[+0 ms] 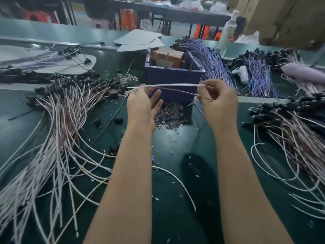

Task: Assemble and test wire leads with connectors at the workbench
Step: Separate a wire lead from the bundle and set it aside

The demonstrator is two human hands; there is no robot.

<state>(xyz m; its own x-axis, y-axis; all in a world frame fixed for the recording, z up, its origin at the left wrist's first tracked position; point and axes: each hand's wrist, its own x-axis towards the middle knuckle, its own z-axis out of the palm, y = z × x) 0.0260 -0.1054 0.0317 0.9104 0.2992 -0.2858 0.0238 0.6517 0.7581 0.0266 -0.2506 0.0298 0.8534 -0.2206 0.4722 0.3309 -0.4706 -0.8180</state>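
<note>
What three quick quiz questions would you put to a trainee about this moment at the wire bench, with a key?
1. True or false: the wire lead is held stretched between the left hand and the right hand, above the bench.
2. What stands just beyond the hands? A) a blue box B) a red bucket C) a keyboard
3. Fill the gap: the pile of leads on the person's left ends in ____ connectors.
Key: 1 true; 2 A; 3 black.
</note>
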